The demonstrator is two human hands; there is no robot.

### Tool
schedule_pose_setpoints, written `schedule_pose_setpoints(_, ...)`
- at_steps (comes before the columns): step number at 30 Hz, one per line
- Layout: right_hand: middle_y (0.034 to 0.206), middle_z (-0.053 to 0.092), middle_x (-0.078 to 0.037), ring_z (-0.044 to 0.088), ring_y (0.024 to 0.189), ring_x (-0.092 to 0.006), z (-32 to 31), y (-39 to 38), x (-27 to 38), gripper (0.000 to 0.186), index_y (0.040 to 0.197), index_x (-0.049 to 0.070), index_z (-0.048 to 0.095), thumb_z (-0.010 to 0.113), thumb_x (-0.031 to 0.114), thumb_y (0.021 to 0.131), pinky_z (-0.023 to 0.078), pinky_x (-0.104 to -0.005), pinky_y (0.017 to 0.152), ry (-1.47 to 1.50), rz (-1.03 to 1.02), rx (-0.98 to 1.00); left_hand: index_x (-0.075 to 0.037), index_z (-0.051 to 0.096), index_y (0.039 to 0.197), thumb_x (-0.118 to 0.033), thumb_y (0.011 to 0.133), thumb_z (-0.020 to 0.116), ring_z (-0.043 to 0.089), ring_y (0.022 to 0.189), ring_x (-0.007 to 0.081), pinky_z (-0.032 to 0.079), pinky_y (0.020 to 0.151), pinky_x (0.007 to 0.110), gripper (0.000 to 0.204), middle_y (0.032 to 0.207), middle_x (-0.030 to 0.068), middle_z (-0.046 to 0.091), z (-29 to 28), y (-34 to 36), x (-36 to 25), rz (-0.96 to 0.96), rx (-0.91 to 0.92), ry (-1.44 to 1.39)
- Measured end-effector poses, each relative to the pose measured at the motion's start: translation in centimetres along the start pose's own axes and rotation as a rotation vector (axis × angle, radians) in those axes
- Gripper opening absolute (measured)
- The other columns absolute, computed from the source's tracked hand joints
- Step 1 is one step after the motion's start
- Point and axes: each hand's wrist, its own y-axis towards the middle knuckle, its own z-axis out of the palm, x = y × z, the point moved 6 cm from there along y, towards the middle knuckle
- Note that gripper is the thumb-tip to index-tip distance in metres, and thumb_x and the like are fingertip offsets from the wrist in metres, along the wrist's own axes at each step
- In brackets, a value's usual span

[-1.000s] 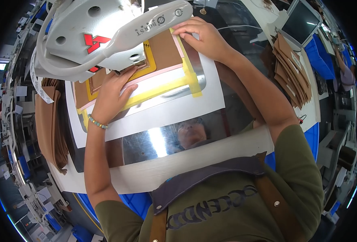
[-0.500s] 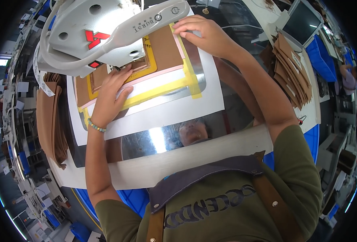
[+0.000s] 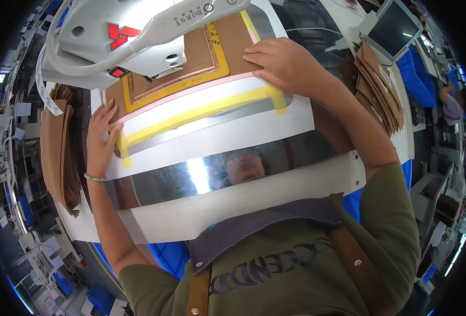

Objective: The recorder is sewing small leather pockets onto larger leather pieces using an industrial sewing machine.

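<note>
A flat brown panel (image 3: 238, 45) with a pink strip (image 3: 191, 94) along its near edge lies under the head of a white sewing machine (image 3: 93, 31). On the panel rests a yellow-edged rectangular frame (image 3: 221, 58), partly hidden by the machine. Beneath it is a white sheet (image 3: 212, 139) with strips of yellow tape (image 3: 201, 113). My left hand (image 3: 102, 134) presses its spread fingers on the panel's near left corner. At the right edge, my right hand (image 3: 285, 66) lies open, fingers stretched over the panel and thumb by the pink strip.
Stacks of brown pieces stand on the left (image 3: 61, 152) and right (image 3: 380, 87) of the table. A shiny metal plate (image 3: 170, 184) runs along the near side. At the back right are a screen (image 3: 395, 29) and a blue bin (image 3: 416, 76). A grey handle-shaped bar (image 3: 175, 26) crosses the machine.
The panel, frame and white sheet have shifted right, showing more of the frame. My left hand has slid left to the corner; my right hand has come nearer along the right edge.
</note>
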Motion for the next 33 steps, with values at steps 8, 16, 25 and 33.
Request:
schedule_pose_setpoints(8,0.121,0.071,-0.015,0.072,0.099,-0.0322,-0.6,-0.8,-1.2,0.021,0.107,-0.002,0.07,0.061,0.005,0.088,0.059,-0.0396,0.085,-0.464,0.241,0.424,-0.007,0.062,0.141,-0.014,0.092,0.069,0.046,0.141,0.0311,0.035,0.12,0.041,0.05,0.149,0.0112,0.055,0.9,3.1,-3.7,0.136,0.048,-0.068)
schedule_pose_setpoints(16,0.131,0.067,-0.015,0.066,0.114,-0.0315,-2.4,-4.8,-4.5,0.026,0.114,-0.002,0.068,0.058,0.002,0.09,0.054,-0.041,0.096,-0.465,0.361,0.477,-0.005,0.068,0.126,-0.024,0.08,0.081,0.048,0.122,0.0316,0.039,0.109,0.039,0.051,0.13,0.013,0.055,4.0,6.2,-7.2,0.086,-0.041,-0.18)
schedule_pose_setpoints(25,0.131,0.067,-0.013,0.065,0.117,-0.03,-2.6,-4.8,-3.9,0.025,0.116,0.003,0.067,0.059,0.02,0.099,0.053,-0.0403,0.098,-0.487,0.325,0.513,-0.004,0.068,0.121,-0.025,0.088,0.075,0.046,0.128,0.0334,0.035,0.112,0.043,0.04,0.135,0.0164,0.054,4.9,5.6,-7.8,0.107,-0.04,-0.247)
schedule_pose_setpoints(33,0.144,0.06,-0.013,0.055,0.133,-0.0294,-1.7,-5.2,-5.7,0.045,0.134,0.002,0.062,0.059,0.035,0.103,0.047,-0.0402,0.109,-0.434,0.316,0.345,-0.001,0.065,0.13,-0.018,0.091,0.074,0.05,0.134,0.0323,0.038,0.112,0.04,0.044,0.141,0.0183,0.051,5.7,7.9,-5.1,0.097,-0.017,-0.264)
